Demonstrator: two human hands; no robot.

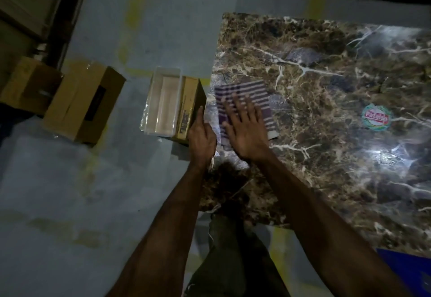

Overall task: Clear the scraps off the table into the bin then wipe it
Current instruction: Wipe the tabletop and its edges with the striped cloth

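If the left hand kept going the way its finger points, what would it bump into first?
The left hand points up and away, so it would probably meet the box beside the table first. Its fingertip already looks close to it, though depth is hard to judge.

I can read one thing: a round white, green and red sticker (376, 116) on the right of the dark brown marble-patterned surface (326, 82) carries a red band that looks like "Patelsa". The brown cardboard box (190, 108) has print I cannot make out.
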